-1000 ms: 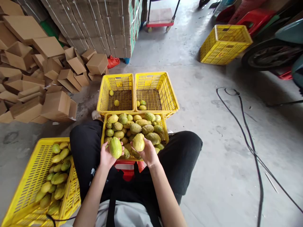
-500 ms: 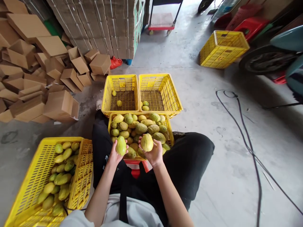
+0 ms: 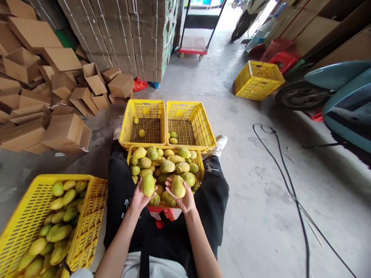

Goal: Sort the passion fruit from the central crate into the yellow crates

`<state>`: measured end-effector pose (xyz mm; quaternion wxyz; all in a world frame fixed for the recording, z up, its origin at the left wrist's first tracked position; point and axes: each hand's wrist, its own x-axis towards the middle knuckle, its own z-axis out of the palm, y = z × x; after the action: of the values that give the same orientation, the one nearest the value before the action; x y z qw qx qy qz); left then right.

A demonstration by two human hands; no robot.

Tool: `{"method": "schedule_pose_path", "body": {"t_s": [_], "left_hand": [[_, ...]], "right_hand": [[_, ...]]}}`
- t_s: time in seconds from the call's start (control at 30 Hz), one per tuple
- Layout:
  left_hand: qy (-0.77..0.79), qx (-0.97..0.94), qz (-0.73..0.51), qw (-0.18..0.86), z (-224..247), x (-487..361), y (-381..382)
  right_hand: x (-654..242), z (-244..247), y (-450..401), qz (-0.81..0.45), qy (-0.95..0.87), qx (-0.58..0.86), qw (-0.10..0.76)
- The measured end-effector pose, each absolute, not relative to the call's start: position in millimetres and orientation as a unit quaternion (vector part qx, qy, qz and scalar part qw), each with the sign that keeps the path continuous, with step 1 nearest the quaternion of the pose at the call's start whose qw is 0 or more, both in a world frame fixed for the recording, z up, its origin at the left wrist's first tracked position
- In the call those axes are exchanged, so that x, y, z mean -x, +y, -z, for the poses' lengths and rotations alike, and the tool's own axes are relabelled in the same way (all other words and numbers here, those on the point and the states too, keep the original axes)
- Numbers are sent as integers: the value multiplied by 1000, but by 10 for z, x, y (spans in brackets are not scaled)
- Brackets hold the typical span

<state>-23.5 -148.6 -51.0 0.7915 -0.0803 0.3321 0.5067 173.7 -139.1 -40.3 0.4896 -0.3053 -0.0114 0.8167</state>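
Plainly, left hand cups green fruit, right hand yellower fruit; undersides seem hidden.

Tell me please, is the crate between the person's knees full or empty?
Full, or nearly so: in the crate, many fruits lie piled together, hiding its bottom.

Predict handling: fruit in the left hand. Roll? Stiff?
The green-yellow fruit likely rolls if pushed, perhaps unevenly, given its rounded, elongated outline. Probably stiff: it shows no visible sag in the left hand.
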Motion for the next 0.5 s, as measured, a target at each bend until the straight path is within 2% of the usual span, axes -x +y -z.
{"method": "schedule_pose_path", "body": {"t_s": [0.27, 0.5], "left_hand": [[387, 18, -496, 777, 592, 116, -1493], [385, -8, -447, 807, 550, 95, -1490]], "right_hand": [[-1701, 566, -1450, -839, -17, 285, 464], [-1635, 572, -1413, -842, -44, 312, 437]]}}
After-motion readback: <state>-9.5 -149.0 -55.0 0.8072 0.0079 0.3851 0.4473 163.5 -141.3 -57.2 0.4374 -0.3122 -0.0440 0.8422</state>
